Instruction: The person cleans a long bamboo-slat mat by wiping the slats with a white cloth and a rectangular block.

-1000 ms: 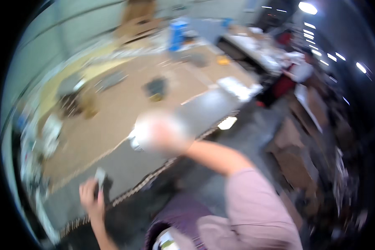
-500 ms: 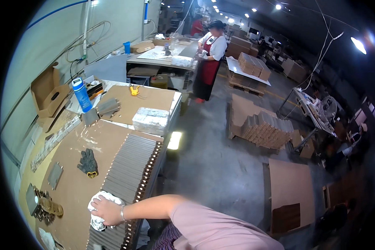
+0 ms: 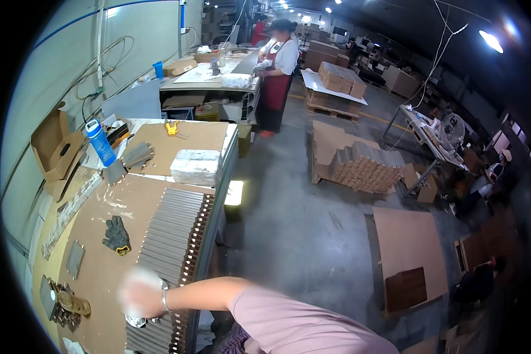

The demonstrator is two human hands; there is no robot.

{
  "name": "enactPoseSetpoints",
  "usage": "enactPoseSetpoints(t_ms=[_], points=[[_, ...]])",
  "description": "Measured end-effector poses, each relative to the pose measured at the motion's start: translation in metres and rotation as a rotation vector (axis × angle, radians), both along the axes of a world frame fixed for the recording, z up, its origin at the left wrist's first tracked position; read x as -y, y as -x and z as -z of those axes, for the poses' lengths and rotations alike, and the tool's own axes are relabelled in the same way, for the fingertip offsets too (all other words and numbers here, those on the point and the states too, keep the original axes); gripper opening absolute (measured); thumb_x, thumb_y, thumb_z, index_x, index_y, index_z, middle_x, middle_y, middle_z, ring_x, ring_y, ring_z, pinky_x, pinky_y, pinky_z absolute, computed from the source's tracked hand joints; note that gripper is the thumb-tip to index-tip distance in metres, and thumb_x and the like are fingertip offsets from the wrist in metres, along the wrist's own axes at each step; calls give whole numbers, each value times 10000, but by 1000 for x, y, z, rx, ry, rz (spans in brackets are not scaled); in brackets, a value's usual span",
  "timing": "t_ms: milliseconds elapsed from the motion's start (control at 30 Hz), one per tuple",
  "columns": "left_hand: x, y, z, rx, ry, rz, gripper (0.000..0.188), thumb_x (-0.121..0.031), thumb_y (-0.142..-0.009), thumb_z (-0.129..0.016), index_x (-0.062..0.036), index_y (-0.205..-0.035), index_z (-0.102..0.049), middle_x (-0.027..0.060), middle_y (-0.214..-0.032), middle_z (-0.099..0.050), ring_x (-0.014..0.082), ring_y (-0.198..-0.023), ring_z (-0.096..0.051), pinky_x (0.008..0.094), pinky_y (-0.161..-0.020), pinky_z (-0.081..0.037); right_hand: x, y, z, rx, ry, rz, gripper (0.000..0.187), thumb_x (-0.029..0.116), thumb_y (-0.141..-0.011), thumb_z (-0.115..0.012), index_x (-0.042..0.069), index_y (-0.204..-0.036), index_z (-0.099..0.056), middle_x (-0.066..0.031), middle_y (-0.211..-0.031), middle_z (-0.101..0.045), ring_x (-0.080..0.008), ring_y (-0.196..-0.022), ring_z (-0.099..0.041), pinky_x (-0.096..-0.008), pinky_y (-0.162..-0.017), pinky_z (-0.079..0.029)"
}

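My right hand (image 3: 147,300), smeared by motion, has its fingers over a bunched white cloth (image 3: 137,277) at the lower left. Beneath and beside it runs a long row of narrow grey strips (image 3: 172,221), laid edge to edge with notched, brown-and-white ends along the table's right side. My left hand is out of view. Left of the row lies a dark grey work glove (image 3: 117,236) with a yellow cuff. A bottle of amber liquid (image 3: 74,304) lies on its side against a pile of small dark pieces, near a flat grey piece (image 3: 75,259).
A white wrapped block (image 3: 196,167), yellow-handled pliers (image 3: 171,128) and a blue bottle (image 3: 101,143) stand or lie farther up the table. An open carton (image 3: 56,144) leans at the wall. Past the table, a person (image 3: 277,71) works at another bench; stacked boards (image 3: 366,168) sit on a pallet.
My right hand has shifted slightly left with the cloth and is now blurred. The whole view has turned a little, sliding the surroundings left.
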State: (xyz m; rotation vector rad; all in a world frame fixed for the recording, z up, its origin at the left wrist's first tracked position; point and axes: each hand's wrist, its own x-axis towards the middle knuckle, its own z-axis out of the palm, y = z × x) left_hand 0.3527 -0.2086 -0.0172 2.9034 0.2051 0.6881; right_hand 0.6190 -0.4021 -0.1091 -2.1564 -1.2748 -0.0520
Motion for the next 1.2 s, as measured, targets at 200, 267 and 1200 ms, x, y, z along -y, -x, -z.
enactPoseSetpoints(t_ms=[200, 267, 1200], points=[[-12, 2, 14, -9, 75, -75, 301, -155, -777, -844, -48, -1046, -762, 167, -909, -694, 353, -858, -653, 450, -786, -545, -3, 1, -6, 1, 44, -12, 635, 452, -726, -745, 99, -1245, -647, -179, -1272, -539, -324, -1289, -438, -491, -1100, -293], [1, -5, 4, 11, 21, 51, 302, -160, -776, -845, -32, -1035, -758, 172, -894, -691, 356, -843, -653, 454, -775, -544, -3, -2, 2, 47, 27, 16, 616, 446, -726, -736, 103, -1232, -655, -174, -1262, -543, -319, -1279, -443, -490, -1093, -299], [-13, -20, 37, 53, 268, 103, 219, -117, -747, -854, -40, -927, -757, 128, -787, -704, 294, -722, -643, 411, -692, -520, -16, -8, 15, 283, -25, 91, 563, 538, -669, -718, 174, -1098, -726, -164, -1255, -552, -335, -1298, -416, -526, -1121, -242]])
